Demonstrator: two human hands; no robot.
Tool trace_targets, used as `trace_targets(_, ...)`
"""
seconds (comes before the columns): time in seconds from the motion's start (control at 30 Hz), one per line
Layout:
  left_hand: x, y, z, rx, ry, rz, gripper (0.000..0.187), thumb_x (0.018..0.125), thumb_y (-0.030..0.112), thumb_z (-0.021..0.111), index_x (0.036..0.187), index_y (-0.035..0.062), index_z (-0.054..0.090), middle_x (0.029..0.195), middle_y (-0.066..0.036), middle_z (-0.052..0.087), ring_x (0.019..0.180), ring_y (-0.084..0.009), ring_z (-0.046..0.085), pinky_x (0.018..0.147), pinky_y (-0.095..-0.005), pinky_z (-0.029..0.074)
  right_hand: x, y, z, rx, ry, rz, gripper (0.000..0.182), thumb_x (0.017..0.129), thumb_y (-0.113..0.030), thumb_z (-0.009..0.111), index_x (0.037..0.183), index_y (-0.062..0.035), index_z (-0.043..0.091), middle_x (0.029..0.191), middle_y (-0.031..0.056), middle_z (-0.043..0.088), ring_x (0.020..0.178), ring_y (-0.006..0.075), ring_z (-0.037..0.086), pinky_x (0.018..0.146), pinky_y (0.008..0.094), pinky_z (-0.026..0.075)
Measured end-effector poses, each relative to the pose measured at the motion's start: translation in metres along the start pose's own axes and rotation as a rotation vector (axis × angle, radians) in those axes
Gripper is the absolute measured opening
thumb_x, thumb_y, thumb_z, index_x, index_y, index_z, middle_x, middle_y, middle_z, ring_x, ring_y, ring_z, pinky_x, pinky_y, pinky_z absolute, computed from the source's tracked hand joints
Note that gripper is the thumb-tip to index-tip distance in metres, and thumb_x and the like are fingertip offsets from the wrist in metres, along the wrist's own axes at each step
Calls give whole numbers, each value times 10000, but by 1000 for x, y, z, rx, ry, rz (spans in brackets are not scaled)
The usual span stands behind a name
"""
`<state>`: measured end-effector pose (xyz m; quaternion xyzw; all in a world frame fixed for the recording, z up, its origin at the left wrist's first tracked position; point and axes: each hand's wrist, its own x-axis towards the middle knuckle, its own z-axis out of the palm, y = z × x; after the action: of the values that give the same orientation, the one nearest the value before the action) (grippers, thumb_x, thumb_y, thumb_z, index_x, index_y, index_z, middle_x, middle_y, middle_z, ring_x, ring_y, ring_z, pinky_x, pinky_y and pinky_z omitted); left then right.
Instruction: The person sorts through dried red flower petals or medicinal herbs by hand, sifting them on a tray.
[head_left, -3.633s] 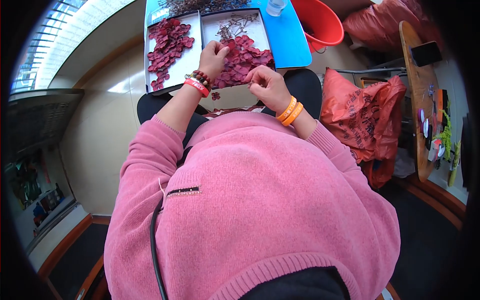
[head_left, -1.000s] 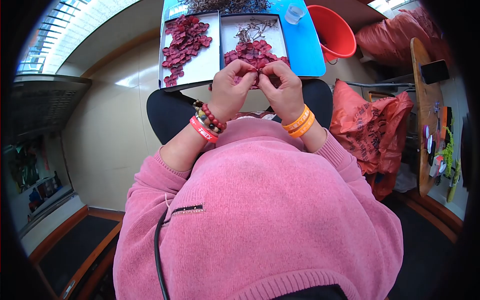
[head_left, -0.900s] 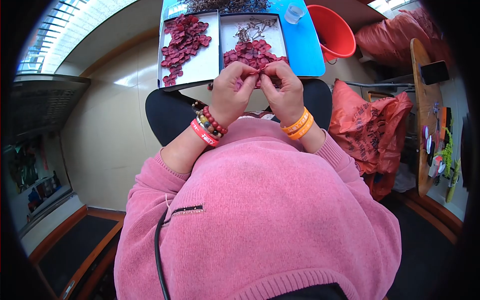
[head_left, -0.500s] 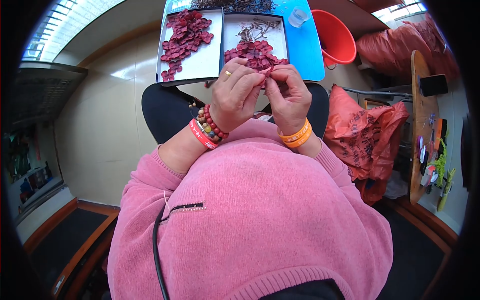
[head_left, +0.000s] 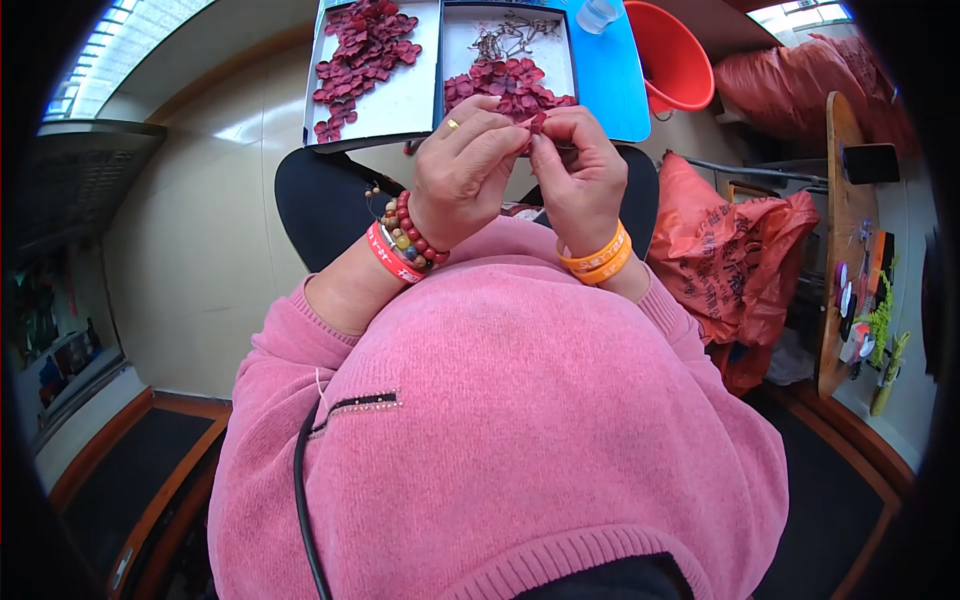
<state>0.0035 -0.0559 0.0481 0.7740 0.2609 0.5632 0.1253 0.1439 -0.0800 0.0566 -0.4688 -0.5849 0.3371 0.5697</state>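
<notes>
Between the fingertips of both hands is a small dark red artificial flower [head_left: 537, 123], partly hidden by the fingers. My left hand [head_left: 465, 160], with a gold ring and a beaded bracelet at the wrist, pinches it from one side. From the other side my right hand [head_left: 580, 165] pinches it with thumb and forefinger. Just beyond the fingers, a pile of dark red artificial flowers [head_left: 510, 82] lies in the right box [head_left: 562, 75], with thin brown stems [head_left: 515, 38] behind it. More red flowers [head_left: 365, 60] are spread in the left box [head_left: 405, 110].
The boxes stand on a blue table [head_left: 625, 100], with a clear plastic cup [head_left: 597, 15] near its right side. Beside it is a red bucket [head_left: 690, 65]. Red plastic bags [head_left: 740, 255] lie at the right, near a wooden board [head_left: 838, 290]. A black cable [head_left: 303, 480] hangs over the pink sweater.
The view has shifted slightly, so the table and boxes sit higher in the picture. Both hands stay together at the flower, and its dark red petal now stands up more visibly between the fingertips.
</notes>
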Motion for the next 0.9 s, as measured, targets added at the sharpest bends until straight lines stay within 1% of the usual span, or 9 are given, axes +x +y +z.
trace_targets(0.13, -6, -9, 2, 77, -59, 32, 218, 701, -68, 644, 907, 1, 624, 799, -101, 592, 742, -262, 582, 817, -409, 476, 3, 3, -5, 107, -26, 253, 58, 825, -10, 591, 883, -3, 590, 796, 14, 598, 663, 68, 556, 577, 192, 451)
trace_targets(0.23, -6, -11, -1, 167, -84, 67, 219, 701, -49, 645, 911, 13, 627, 811, -91, 583, 748, -260, 566, 808, -409, 472, 6, 0, -6, 329, -54, 387, 76, 854, -43, 579, 915, -10, 611, 773, -4, 609, 660, 54, 561, 585, 187, 458)
trace_targets(0.33, -6, -9, 1, 134, -38, 51, 215, 703, -48, 646, 907, 16, 629, 812, -92, 585, 750, -256, 565, 804, -405, 469, 4, 5, -9, 507, -95, 414, 78, 873, -62, 572, 921, -11, 606, 779, 7, 610, 680, 49, 571, 602, 181, 467)
trace_targets(0.47, -6, -5, 5, 45, 29, -21, 197, 706, -50, 645, 892, 13, 631, 802, -97, 586, 751, -260, 568, 800, -398, 468, 2, 3, -5, 445, -89, 337, 67, 878, -61, 571, 916, -8, 585, 790, 13, 612, 684, 58, 577, 630, 188, 483)
trace_targets(0.53, -7, 0, 5, 22, 10, -74, 208, 722, -81, 648, 916, -7, 628, 834, -106, 595, 808, -254, 584, 791, -355, 475, 1, 2, -4, 407, -80, 280, 54, 877, -53, 573, 904, -6, 573, 797, 19, 612, 679, 63, 576, 635, 193, 490)
trace_targets(0.63, -8, 5, 6, -7, 11, -127, 201, 734, -98, 647, 918, -21, 622, 850, -116, 599, 834, -252, 597, 758, -312, 483, -3, 4, -9, 290, -137, 250, 93, 874, -10, 562, 965, 8, 568, 898, 53, 609, 741, 84, 589, 658, 204, 494)
trace_targets(0.73, -7, 5, 5, -16, 14, -127, 191, 741, -97, 644, 916, -25, 617, 858, -122, 600, 831, -242, 604, 717, -289, 490, -4, 8, -6, 177, -93, 67, 79, 871, -5, 564, 948, 8, 562, 901, 46, 607, 734, 82, 591, 650, 204, 498)
trace_targets(0.83, -7, 7, 5, -60, 14, -164, 186, 752, -95, 636, 924, -29, 616, 866, -120, 598, 818, -217, 603, 681, -271, 491, -4, 9, -5, 114, -75, 17, 78, 875, -9, 560, 949, 15, 560, 892, 42, 605, 736, 82, 589, 667, 207, 500)
trace_targets(0.9, -6, 9, 5, -82, 0, -207, 173, 767, -88, 623, 931, -31, 617, 868, -114, 595, 801, -194, 597, 657, -260, 487, -2, 4, -4, 227, -55, 133, 43, 870, -13, 558, 910, 2, 550, 855, 32, 602, 731, 78, 587, 639, 213, 504)
